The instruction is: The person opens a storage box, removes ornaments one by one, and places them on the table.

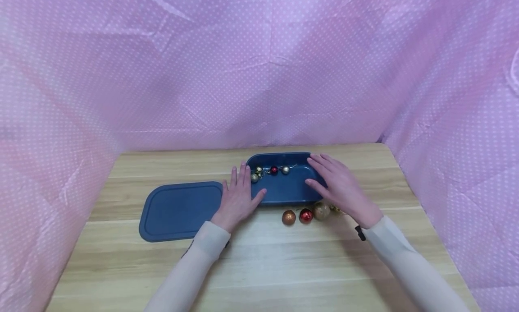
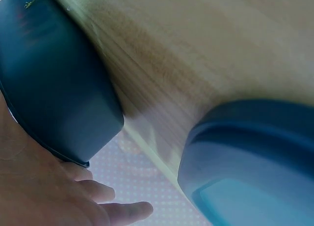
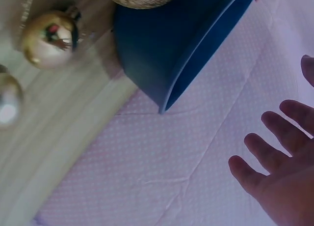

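Note:
A dark blue rectangular box [image 1: 284,185] stands at the back of the table, with several small Christmas baubles along its left and rear inside, among them a red bauble [image 1: 274,170] and a pale gold bauble [image 1: 285,170]. My left hand [image 1: 238,199] lies with straight fingers along the box's left end, its fingers right at the rim in the left wrist view. Over the right end hovers my right hand [image 1: 340,183], fingers spread and nothing held; the right wrist view shows a gap between its fingertips and the box wall [image 3: 147,54].
A flat blue lid [image 1: 182,211] lies left of the box. In front of the box sit a copper bauble [image 1: 289,217], a red bauble [image 1: 306,216] and a larger gold bauble [image 1: 321,211], with smaller gold baubles near the right wrist. Pink dotted cloth [image 1: 259,77] hangs behind the table.

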A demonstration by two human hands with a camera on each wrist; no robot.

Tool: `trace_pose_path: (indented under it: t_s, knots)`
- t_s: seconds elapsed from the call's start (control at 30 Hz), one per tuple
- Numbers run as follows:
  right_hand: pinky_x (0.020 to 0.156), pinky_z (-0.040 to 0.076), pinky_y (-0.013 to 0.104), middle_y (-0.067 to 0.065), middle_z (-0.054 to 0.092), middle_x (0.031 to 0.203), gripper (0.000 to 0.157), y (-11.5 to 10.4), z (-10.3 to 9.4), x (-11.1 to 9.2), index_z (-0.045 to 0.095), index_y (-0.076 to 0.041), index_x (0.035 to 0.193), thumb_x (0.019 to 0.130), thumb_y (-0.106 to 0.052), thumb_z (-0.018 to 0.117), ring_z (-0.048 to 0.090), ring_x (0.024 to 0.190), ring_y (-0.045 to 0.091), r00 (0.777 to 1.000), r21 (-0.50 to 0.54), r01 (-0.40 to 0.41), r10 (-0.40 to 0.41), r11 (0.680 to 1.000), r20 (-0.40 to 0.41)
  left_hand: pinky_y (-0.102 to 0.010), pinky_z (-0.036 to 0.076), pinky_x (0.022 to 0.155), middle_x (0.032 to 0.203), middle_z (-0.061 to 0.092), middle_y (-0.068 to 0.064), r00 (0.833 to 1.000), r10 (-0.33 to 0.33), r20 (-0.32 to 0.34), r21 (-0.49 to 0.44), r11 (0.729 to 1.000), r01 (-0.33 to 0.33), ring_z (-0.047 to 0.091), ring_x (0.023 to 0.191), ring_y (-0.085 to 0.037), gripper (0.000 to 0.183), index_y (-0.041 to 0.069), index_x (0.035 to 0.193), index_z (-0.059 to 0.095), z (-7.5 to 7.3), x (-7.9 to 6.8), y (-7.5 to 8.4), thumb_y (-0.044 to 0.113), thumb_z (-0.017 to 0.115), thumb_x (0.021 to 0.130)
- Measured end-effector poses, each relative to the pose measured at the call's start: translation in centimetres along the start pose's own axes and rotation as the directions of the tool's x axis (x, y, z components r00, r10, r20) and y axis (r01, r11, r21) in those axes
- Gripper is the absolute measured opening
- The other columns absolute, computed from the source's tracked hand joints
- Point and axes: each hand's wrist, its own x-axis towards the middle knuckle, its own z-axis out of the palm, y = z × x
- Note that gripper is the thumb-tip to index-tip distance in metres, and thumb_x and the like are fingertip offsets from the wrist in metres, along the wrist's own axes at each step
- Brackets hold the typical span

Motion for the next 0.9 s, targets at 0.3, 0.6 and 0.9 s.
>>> trace_pose_path:
  t_s: [0.3,0.6,0.9]
  knots:
    - [0.114,0.036,0.059,0.022,0.058,0.144,0.061,-0.7,0.9,2.7,0.056,0.001,0.146,0.098,-0.034,0.072,0.05,0.136,0.041,0.993,-0.035,0.115,-0.116,0.993,-0.002,-0.07,0.015,0.119,0.174,0.0,-0.011,1.0,-0.001,-0.007,0.0,1.0,0.001,0.0,0.158,-0.038,0.095,0.004,0.166,0.011,-0.1,0.0,0.0,0.066,0.044,0.102]
    - [0.111,0.04,0.058,0.02,0.059,0.143,0.064,-0.8,2.1,4.8,0.057,-0.002,0.146,0.096,-0.036,0.076,0.053,0.134,0.038,0.992,-0.028,0.103,-0.101,0.994,0.082,-0.07,0.016,0.119,0.174,0.003,-0.012,1.0,-0.004,-0.008,0.009,1.0,0.004,0.001,0.159,-0.038,0.095,0.004,0.166,0.011,0.0,0.1,0.0,0.066,0.043,0.102]
    - [0.105,0.049,0.051,0.019,0.064,0.137,0.062,-0.6,3.7,6.3,0.062,0.0,0.14,0.091,-0.032,0.082,0.063,0.124,0.036,0.987,0.024,0.111,-0.113,0.994,0.114,-0.07,0.017,0.119,0.174,0.002,-0.012,1.0,-0.005,0.001,0.026,1.0,0.005,0.0,0.159,-0.038,0.095,0.004,0.166,0.01,-0.1,0.1,0.1,0.066,0.044,0.103]
